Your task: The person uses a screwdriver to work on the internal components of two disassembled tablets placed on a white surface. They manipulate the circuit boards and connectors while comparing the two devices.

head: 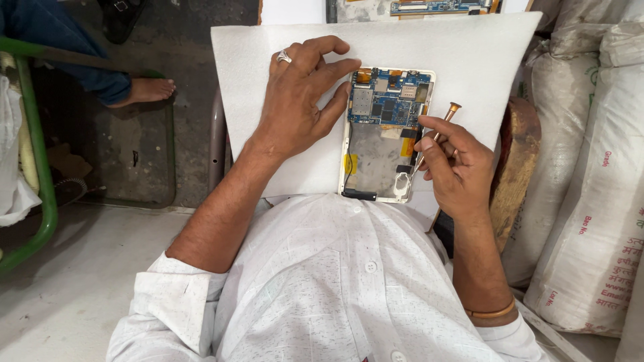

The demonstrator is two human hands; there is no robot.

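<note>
The right hand (456,164) has its fingers pinched shut around a thin screwdriver (436,137), copper-coloured cap up, tip angled down toward the lower right edge of the opened tablet (386,134). That tablet lies back-off on a white foam sheet (268,60), directly between the two hands. The left hand (298,100) rests flat and spread, fingers loosely open and gripping nothing, its fingertips pressing the tablet's upper left edge just beside the blue circuit board (390,97).

By the look of it he is working at a screw or clip: best to keep the tool upright on its seat, press straight down, turn slowly, and let the left hand pin the frame so it cannot skate on the foam.

The tip itself is too fine to make out; whether it sits in a screw head cannot be told. Beyond the hands, another board (436,7) is cut off at the top edge. Left of the left hand, someone's bare foot (144,90) shows; right of the right hand stand printed sacks (597,167), partly out of frame.
</note>
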